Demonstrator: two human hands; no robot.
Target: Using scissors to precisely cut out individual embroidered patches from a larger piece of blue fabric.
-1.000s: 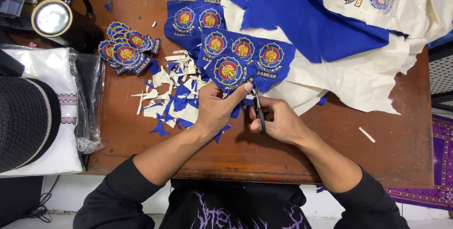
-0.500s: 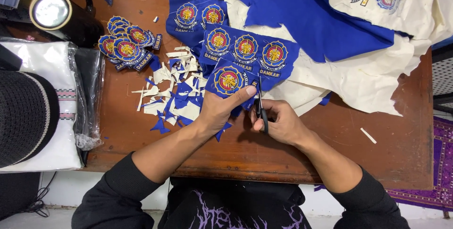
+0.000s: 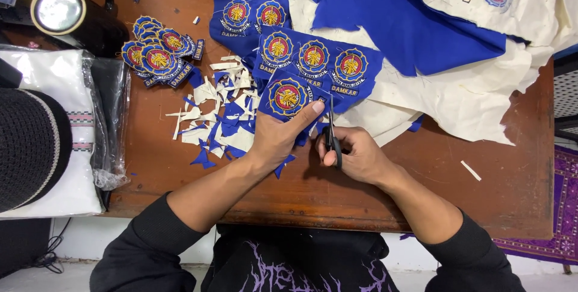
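My left hand pinches a strip of blue cloth that carries several round embroidered patches, gripping it just below one patch. My right hand grips black scissors, blades pointing up into the cloth's edge beside my left thumb. A second blue piece with two patches lies behind it. A pile of cut-out patches rests to the left on the brown wooden table.
Blue and white cloth scraps litter the table left of my hands. Cream fabric with a large blue piece covers the back right. A lit lamp, a bagged white bundle and a black hat sit at left.
The hands and cloth stay in nearly the same place; the scissors have shifted slightly along the cloth's edge while my left hand keeps its hold.
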